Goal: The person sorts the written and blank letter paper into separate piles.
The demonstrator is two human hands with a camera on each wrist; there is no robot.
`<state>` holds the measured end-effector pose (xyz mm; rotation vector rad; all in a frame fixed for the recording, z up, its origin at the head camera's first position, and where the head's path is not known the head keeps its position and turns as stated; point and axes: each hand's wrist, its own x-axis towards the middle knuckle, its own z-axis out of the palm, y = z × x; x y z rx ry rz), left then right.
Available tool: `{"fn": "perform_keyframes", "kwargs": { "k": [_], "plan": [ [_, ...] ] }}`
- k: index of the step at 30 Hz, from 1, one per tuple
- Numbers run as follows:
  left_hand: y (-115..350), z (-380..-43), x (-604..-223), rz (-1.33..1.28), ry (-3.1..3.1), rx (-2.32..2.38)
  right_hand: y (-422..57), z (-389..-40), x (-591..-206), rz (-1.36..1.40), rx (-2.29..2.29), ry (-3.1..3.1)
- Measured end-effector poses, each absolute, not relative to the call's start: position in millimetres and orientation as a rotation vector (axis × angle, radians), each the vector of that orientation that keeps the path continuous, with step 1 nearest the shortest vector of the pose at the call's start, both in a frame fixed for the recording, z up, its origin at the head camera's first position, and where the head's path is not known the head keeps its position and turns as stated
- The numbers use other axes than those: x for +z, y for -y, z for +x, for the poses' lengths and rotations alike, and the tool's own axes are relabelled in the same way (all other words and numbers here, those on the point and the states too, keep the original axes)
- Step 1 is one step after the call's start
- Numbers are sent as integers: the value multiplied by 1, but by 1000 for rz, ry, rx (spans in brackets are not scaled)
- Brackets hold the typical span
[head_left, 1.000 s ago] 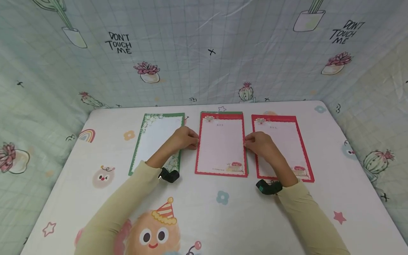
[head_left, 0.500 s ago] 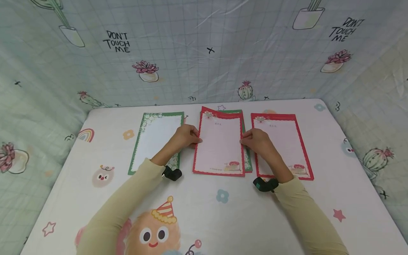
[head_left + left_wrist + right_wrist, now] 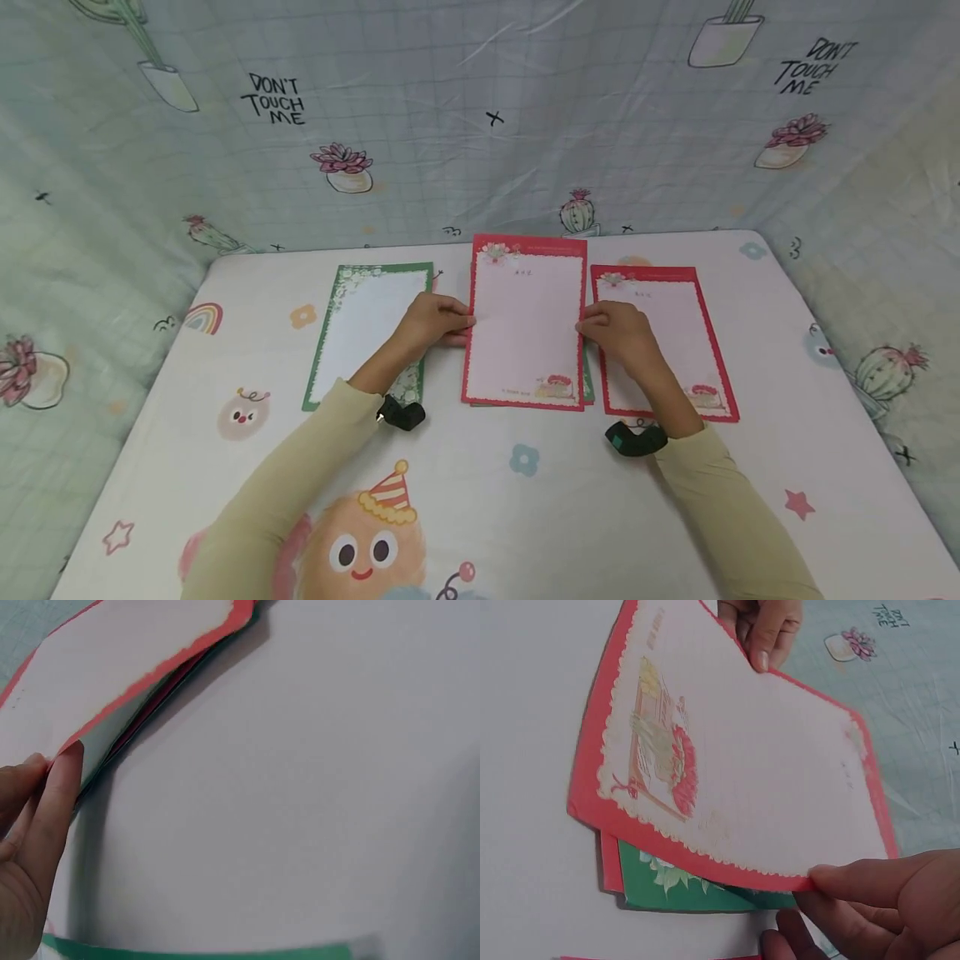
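Observation:
My left hand [image 3: 433,323] pinches the left edge of a red-bordered sheet of paper [image 3: 525,325] in the middle of the table. Its right edge is pinched between the thumb and fingers of my right hand [image 3: 619,335]. The sheet is raised at the back and bows a little. Under it, mostly hidden, lie a green-bordered sheet [image 3: 697,889] and another red-edged sheet [image 3: 610,861], seen in the right wrist view. In the left wrist view, thumb and fingers of the left hand [image 3: 41,832] meet at the paper's edge, with a gap above the layers below.
To the left lies a green-bordered sheet [image 3: 375,333], partly under my left forearm. Another red-bordered sheet [image 3: 660,333] lies at the right, partly covered by my right hand and wrist. A printed cloth [image 3: 450,125] hangs behind the white patterned table [image 3: 570,517].
The red-bordered sheet has come up off the middle pile, shifting left first, then back right and upward. Both hands keep hold of its edges and move with it.

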<state>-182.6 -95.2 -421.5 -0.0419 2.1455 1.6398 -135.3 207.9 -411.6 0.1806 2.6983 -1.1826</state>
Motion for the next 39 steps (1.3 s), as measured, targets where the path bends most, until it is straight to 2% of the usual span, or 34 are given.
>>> {"fn": "perform_keyframes", "kwargs": {
  "k": [19, 39],
  "plan": [
    [93, -180, -435, -93, -2053, 1730, -204, -133, -414, 165, -1313, -2675],
    [87, -177, -434, -203, -1805, 2050, -213, -132, -409, 215, -1476, -2654]
  ]
}}
